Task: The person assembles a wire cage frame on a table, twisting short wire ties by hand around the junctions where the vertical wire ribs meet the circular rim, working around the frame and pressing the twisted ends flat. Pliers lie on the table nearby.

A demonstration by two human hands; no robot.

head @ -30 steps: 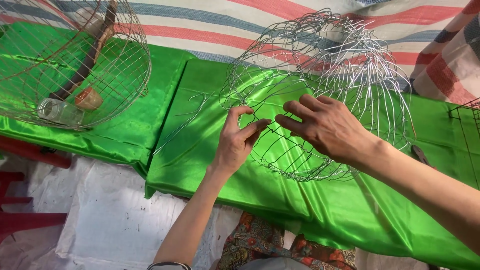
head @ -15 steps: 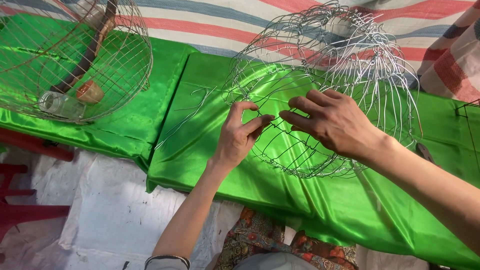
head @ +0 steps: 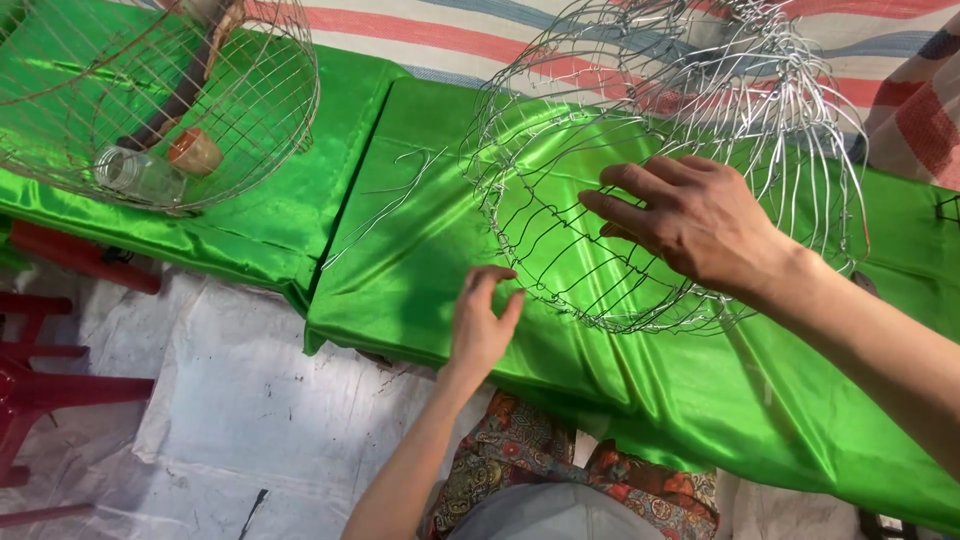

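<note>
Head view: half-woven domed silver wire cage lies on its side on shiny green satin cloth. Right hand, fingers spread, steadies rim. Left hand, open, hovers just beside rim, empty. Lower rim wires look loose, unfinished. Finished round wire cage sits left.

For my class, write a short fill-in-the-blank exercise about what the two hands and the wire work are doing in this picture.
1. The right hand rests on the unfinished wire cage, which lies on a shiny ____ cloth.
2. The left hand is open and holds ____.
3. The finished wire cage on the left has a ____ jar inside.

Missing words: green; nothing; glass
</note>
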